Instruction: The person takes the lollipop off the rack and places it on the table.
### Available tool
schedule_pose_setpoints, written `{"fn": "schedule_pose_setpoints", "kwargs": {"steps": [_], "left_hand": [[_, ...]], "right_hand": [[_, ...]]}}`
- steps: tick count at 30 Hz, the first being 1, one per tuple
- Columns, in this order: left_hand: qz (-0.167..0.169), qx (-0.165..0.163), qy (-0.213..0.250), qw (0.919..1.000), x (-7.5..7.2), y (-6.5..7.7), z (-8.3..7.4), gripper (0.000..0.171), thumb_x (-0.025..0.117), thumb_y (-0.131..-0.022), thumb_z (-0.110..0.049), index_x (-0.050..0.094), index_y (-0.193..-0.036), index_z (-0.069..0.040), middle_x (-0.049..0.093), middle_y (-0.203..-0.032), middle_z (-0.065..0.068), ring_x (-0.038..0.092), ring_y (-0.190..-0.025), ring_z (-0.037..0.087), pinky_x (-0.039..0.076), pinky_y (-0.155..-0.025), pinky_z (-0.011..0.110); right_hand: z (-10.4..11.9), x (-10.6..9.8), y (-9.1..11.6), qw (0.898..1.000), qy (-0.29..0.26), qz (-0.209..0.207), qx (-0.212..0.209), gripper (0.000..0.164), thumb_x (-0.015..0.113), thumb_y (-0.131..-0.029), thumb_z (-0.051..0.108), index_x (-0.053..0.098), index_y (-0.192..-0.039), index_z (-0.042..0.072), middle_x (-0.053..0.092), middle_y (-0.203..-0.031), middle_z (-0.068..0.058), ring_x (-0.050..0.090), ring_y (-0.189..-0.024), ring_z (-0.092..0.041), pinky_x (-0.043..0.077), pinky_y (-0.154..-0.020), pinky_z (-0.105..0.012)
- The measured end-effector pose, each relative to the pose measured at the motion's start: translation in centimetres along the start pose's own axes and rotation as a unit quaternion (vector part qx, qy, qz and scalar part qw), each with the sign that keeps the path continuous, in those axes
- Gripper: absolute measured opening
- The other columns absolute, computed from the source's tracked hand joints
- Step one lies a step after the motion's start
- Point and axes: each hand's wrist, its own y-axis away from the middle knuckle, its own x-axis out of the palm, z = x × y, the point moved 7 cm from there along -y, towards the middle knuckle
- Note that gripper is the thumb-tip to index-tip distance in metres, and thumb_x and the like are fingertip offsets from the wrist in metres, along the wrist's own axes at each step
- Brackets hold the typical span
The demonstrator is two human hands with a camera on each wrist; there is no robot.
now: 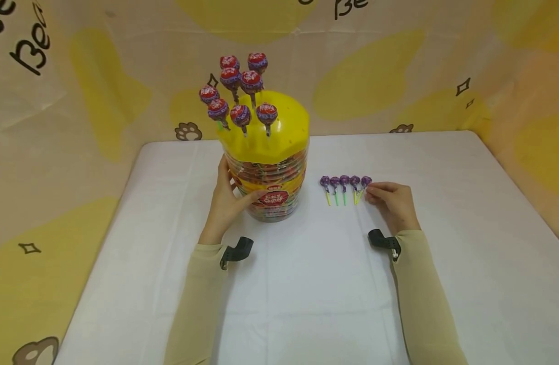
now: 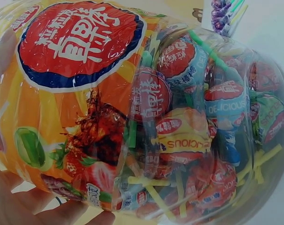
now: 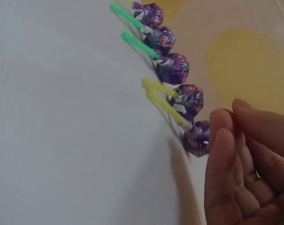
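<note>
In the head view my left hand (image 1: 231,203) grips the side of a clear plastic candy jar (image 1: 279,177) with a yellow lid (image 1: 288,124). The thumb lies across the front label and the fingers go round the far side. Several lollipops (image 1: 252,81) in red and purple wrappers stand upright on the lid. A row of purple-wrapped lollipops (image 1: 344,181) lies on the table, right of the jar. My right hand (image 1: 393,203) pinches the head of the rightmost lollipop (image 3: 194,140), whose far edge the fingertips hide. Its yellow stick slants against the neighbouring one.
Wrapped lollipops (image 2: 184,136) show through the jar's clear wall in the left wrist view. The table (image 1: 306,304) carries a white cloth. Behind it and at the sides hangs a yellow-patterned cloth (image 1: 370,76). Black cameras (image 1: 238,249) sit on both wrists.
</note>
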Motion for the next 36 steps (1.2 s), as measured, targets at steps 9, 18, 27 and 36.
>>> {"fn": "schedule_pose_setpoints", "kwargs": {"steps": [9, 18, 27, 36], "left_hand": [[0.0, 0.0, 0.0, 1.0, 0.0, 0.0, -0.1, 0.101, 0.075, -0.082, -0.024, 0.002, -0.152, -0.023, 0.02, -0.154, 0.006, 0.022, -0.139, 0.03, 0.025, -0.111, 0.051], [-0.001, 0.001, 0.001, 1.0, -0.1, 0.0, -0.2, 0.101, 0.075, -0.082, -0.025, 0.002, -0.152, -0.023, 0.017, -0.155, 0.005, 0.022, -0.139, 0.029, 0.025, -0.111, 0.052], [-0.003, 0.004, 0.003, 1.0, -0.1, 0.1, -0.3, 0.102, 0.076, -0.081, -0.024, 0.002, -0.152, -0.02, 0.018, -0.154, 0.007, 0.023, -0.139, 0.03, 0.026, -0.11, 0.053], [-0.006, 0.003, 0.002, 1.0, -0.1, 0.0, -0.2, 0.104, 0.077, -0.08, -0.024, 0.002, -0.152, -0.022, 0.017, -0.155, 0.005, 0.022, -0.139, 0.028, 0.026, -0.11, 0.052]], "right_hand": [[3.2, 1.8, 1.2, 0.994, 0.081, 0.029, -0.061, 0.012, 0.07, -0.085, 0.004, 0.071, -0.094, -0.003, 0.07, -0.086, -0.001, 0.066, -0.075, -0.011, 0.055, -0.071, -0.019], [7.9, 6.1, 4.1, 0.983, 0.081, 0.058, -0.153, 0.019, 0.071, -0.084, 0.007, 0.07, -0.099, -0.004, 0.07, -0.085, -0.001, 0.067, -0.079, -0.017, 0.054, -0.077, -0.02], [11.5, 11.1, 7.0, 0.969, 0.035, 0.101, -0.224, 0.014, 0.071, -0.082, 0.0, 0.071, -0.095, -0.005, 0.07, -0.085, -0.005, 0.066, -0.075, -0.019, 0.055, -0.074, -0.024], [14.2, 15.9, 8.5, 0.953, 0.033, 0.132, -0.27, 0.013, 0.071, -0.082, 0.001, 0.071, -0.095, -0.004, 0.069, -0.092, -0.01, 0.064, -0.077, -0.025, 0.056, -0.075, -0.029]]}}
